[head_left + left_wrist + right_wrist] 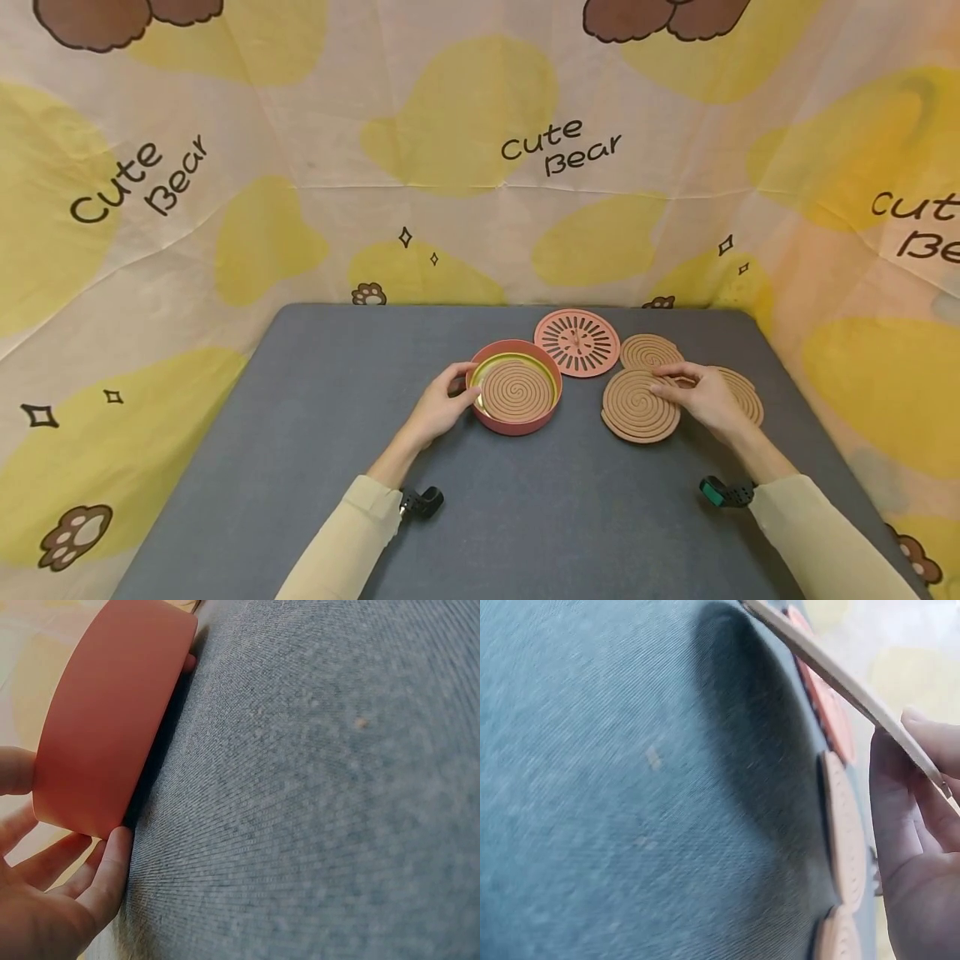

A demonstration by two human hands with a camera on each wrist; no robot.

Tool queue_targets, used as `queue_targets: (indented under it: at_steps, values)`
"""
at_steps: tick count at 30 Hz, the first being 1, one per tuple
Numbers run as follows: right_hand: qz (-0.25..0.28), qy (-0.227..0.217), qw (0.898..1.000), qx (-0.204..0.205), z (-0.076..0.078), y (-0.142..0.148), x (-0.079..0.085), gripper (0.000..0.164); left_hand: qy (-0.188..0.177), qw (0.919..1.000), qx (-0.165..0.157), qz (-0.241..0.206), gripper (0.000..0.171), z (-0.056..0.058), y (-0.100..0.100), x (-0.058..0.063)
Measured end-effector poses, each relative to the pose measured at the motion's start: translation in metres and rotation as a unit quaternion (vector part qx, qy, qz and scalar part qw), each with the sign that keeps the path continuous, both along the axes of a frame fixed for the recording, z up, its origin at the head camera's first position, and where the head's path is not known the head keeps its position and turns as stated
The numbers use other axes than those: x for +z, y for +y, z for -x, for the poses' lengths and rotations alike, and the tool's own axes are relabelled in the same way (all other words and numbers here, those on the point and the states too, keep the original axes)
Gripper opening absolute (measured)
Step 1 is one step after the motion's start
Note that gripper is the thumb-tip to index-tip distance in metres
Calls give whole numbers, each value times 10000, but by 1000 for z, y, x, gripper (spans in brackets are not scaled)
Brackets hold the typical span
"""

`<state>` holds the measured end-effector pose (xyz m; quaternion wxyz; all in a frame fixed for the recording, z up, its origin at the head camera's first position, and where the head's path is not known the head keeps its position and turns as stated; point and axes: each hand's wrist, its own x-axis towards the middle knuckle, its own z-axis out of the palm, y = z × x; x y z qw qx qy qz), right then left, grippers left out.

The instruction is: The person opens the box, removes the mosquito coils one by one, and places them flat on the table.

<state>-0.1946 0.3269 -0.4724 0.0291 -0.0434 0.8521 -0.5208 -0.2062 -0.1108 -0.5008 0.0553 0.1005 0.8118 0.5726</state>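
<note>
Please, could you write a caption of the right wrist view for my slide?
Right hand holds a coil raised above the table, two more coils beyond.

Left lettering: "Cute Bear" [138, 182], in black handwritten-style letters on the pale, yellow-patched fabric backdrop [450, 212]; it slants steeply upward, its first letters over a yellow patch [48, 187].
Middle lettering: "Cute Bear" [561, 148], in the same black letters on the backdrop behind the table, with a gentler upward slant; "Bear" stands lower and further right than "Cute".
Right lettering: "Cut" over "Be" [917, 225], black on the backdrop's right side, nearly level; the picture's edge cuts off both words.
</note>
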Motion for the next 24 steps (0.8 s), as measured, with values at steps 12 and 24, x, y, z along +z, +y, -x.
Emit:
queue_targets:
  at_steps: [12,24]
  values:
    - [-605,119,9975,342,0,8,-14,43,-22,10000,55,27,43,0,0,-2]
    - [-1320,409,9901,266,2,4,-20,41,-69,10000,-1,44,43,1,-1,-4]
